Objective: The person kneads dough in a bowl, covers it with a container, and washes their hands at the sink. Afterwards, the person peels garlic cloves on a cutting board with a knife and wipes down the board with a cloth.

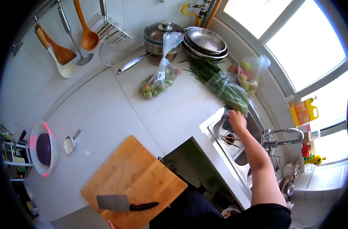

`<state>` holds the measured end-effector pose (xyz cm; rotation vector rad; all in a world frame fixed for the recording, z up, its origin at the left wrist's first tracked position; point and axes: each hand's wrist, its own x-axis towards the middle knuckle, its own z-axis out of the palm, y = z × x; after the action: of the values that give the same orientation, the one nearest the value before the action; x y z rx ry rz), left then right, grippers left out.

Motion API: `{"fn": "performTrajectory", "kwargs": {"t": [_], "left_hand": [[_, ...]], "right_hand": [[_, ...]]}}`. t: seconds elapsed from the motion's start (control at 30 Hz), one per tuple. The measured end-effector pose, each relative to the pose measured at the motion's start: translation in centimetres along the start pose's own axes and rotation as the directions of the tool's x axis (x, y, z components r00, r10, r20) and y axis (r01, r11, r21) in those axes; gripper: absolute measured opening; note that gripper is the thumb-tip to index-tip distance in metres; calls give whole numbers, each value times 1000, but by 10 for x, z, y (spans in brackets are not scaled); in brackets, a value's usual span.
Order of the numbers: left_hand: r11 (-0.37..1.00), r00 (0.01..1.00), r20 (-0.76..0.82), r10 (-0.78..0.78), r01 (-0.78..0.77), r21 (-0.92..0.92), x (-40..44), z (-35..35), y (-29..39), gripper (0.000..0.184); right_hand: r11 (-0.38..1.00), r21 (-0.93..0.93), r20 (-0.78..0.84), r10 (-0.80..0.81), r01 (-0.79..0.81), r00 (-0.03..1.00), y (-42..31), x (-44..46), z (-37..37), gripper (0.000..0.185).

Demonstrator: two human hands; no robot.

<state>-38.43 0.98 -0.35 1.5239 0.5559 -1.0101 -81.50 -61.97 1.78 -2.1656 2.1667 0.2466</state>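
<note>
My right hand point(237, 120) reaches over the near end of the sink point(211, 125), fingers curled around something dark and bluish that I cannot make out. Just beyond it lies a bundle of long green stalks point(231, 91), partly wrapped in clear plastic. At the bottom edge, only a bit of my left hand point(111, 224) shows, against the lower edge of a wooden cutting board point(130, 164); its grip is mostly hidden. A cleaver point(114, 203) with a black handle rests flat on the board, which juts past the counter's front edge.
Bagged fruit point(158, 84) and a second fruit bag point(249, 74) stand near a lidded pot point(162, 34) and stacked metal basins point(206, 40). To the left are a flour scoop point(69, 143) and a bowl point(33, 152) holding something purple. A faucet point(284, 131) arches beside the sink.
</note>
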Motion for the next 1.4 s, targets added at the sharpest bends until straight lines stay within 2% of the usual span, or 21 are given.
{"fn": "performTrajectory", "kwargs": {"t": [0.07,0.1,0.13,0.17,0.2,0.27,0.37,0.43,0.5,0.53,0.6,0.67,0.73,0.9,1.07,1.13,1.17,1.27,1.33,1.37,1.4], "left_hand": [[994,988,136,79,-67,-86,12,25,-1,70],[992,988,125,95,-83,-99,18,35,-1,70],[995,995,-15,101,-101,-15,25,45,-2,70],[992,981,-153,117,-108,66,29,55,0,69],[991,978,-164,132,-126,49,25,66,2,69],[991,990,-41,133,-133,-1,15,88,2,66],[986,981,-93,169,-168,25,16,96,-4,63],[986,982,-92,168,-168,2,11,105,-3,62],[989,985,-93,146,-149,-20,2,115,-4,61],[985,981,-92,170,-172,-19,-3,121,-3,61],[980,977,-86,193,-196,-22,-1,129,-6,60],[979,979,-56,198,-200,-28,6,139,-10,60],[975,976,-41,215,-217,-44,6,166,-8,58],[970,961,135,241,-233,-73,30,237,13,58],[987,977,155,147,-134,-91,37,334,37,59],[982,968,170,185,-177,-60,58,353,34,60],[975,961,163,222,-217,-48,68,361,36,62],[970,931,299,212,-238,53,100,371,48,63],[898,750,662,18,-302,318,95,358,95,63],[851,703,706,-83,-318,417,81,354,99,63],[726,681,669,299,-617,303,68,349,106,57]], "right_hand": [[958,139,-314,-197,250,929,-1,-6,-19,28],[951,70,-267,-274,302,924,-8,6,-19,35],[942,-141,-192,-326,303,926,-29,9,-25,42],[936,-104,-179,-349,335,920,-61,21,-28,48],[863,-1,-336,-476,505,813,-94,30,-33,51],[639,343,-423,-549,688,721,-171,64,-44,53],[453,701,-409,-376,550,831,-283,112,-52,47],[369,796,-392,-292,481,873,-317,139,-48,42],[521,802,-105,-357,291,928,-330,154,-34,32],[523,804,-92,-362,284,928,-325,143,-37,32],[350,865,-321,-162,358,933,-292,111,-67,30],[199,842,-484,-129,501,865,-247,90,-76,29],[22,847,-531,-32,532,847,-202,59,-119,29],[109,895,-431,-34,432,902,-76,-40,-218,27],[230,875,-418,-89,426,904,27,-142,-219,30],[255,899,-348,-81,357,934,50,-186,-221,29],[172,921,-343,-64,349,937,61,-206,-214,31],[241,959,-184,144,146,972,80,-277,-189,35],[244,967,-142,308,66,941,70,-335,-162,34],[270,963,-122,363,21,924,63,-364,-155,31],[283,958,-91,429,-38,899,49,-393,-150,27]]}}
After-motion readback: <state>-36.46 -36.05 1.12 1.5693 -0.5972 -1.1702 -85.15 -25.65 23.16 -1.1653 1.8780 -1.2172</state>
